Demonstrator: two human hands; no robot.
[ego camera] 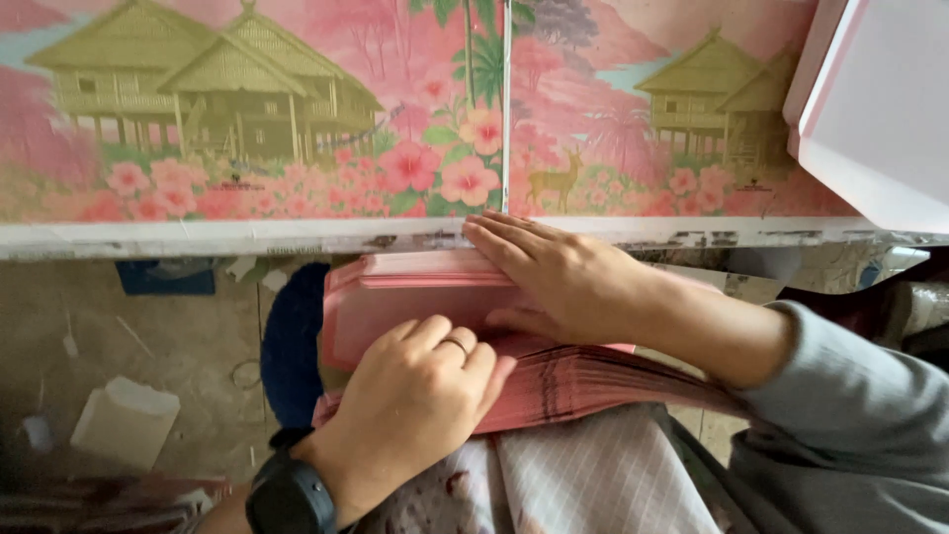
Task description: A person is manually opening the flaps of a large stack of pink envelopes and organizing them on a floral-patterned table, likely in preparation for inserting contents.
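Observation:
A thick stack of pink paper sheets (415,297) rests on my lap, against the edge of a table. My right hand (554,272) lies flat across the top of the stack, fingers pointing left toward the table edge. My left hand (420,396), with a ring on one finger and a black watch (289,494) at the wrist, is curled over the near edge of the stack, thumb side pressing the sheets. The lower sheets fan out to the right under my right forearm.
A printed sheet (297,109) with pink flowers, stilt houses and a deer covers the table ahead; its white edge (198,237) runs across the view. A pale pink board (880,109) sits at the upper right. On the floor at left lies a white container (124,420). Checked cloth (593,475) covers my lap.

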